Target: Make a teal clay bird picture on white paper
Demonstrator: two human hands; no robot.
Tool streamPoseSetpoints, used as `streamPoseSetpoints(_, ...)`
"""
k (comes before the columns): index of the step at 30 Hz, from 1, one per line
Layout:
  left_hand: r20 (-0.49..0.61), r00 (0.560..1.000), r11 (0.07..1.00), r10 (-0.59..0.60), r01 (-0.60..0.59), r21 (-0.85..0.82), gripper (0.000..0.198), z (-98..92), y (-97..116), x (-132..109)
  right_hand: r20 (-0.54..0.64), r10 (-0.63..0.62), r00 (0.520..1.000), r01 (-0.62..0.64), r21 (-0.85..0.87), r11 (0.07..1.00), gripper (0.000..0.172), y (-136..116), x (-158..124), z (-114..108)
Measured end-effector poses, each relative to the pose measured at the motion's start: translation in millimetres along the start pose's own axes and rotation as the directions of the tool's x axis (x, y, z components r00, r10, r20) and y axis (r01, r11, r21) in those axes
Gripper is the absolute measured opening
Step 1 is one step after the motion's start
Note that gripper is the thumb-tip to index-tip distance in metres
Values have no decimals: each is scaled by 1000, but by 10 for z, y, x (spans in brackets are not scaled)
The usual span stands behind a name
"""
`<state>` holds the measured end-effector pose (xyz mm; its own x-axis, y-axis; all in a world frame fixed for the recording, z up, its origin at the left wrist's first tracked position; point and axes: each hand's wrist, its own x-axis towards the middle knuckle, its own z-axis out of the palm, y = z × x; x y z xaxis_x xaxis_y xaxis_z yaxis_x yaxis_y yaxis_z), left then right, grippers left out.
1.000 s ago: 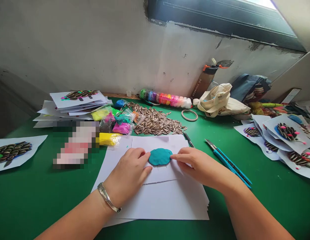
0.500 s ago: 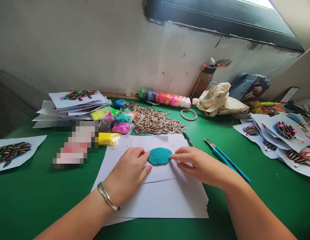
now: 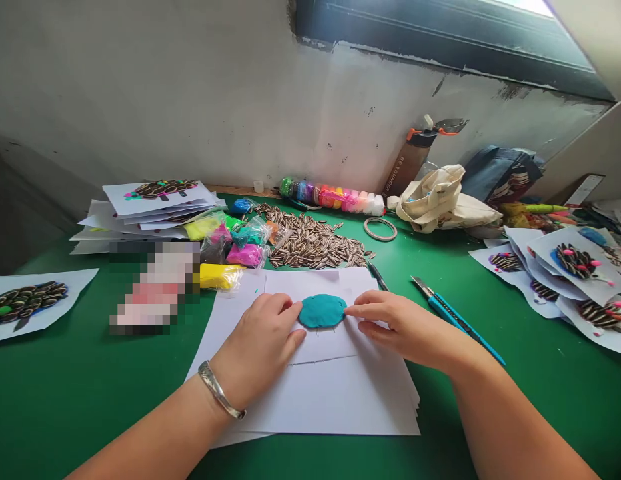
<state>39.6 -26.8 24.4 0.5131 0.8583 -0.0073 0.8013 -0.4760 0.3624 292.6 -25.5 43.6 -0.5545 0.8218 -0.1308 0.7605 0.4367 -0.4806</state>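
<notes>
Lightly, fingers [image 3: 360,312] touching, flat teal clay disc [image 3: 322,311]

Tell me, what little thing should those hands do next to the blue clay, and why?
I think they should gently smooth the bumpy rim of the teal clay disc. The left hand and right hand sit at either side of it, and it lies on white paper, so pressing there looks easy.
</notes>
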Motion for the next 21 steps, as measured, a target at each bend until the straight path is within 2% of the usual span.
streamPoseSetpoints(3, -5, 1000, 1000, 1, -1, 4, 17, 5, 0, -2, 2, -10, 1000, 11, -76, 997, 27, -17, 6, 7)
streamPoseSetpoints(8, -8, 1000, 1000, 4, -4, 7, 18, 14, 7, 1, -36, -2, 999, 1, -28, 1000, 27, 19, 10, 13)
streamPoseSetpoints(14, -4, 1000, 1000, 8, -8, 5, 17, 6, 11, 8, -27, -15, 1000, 12, -114, 993, 28, -5, 14, 18)
streamPoseSetpoints(21, -14, 1000, 1000, 16, -16, 11, 16, 5, 9, -10, -61, -6, 998, 4, -37, 999, 26, 43, 25, 33)
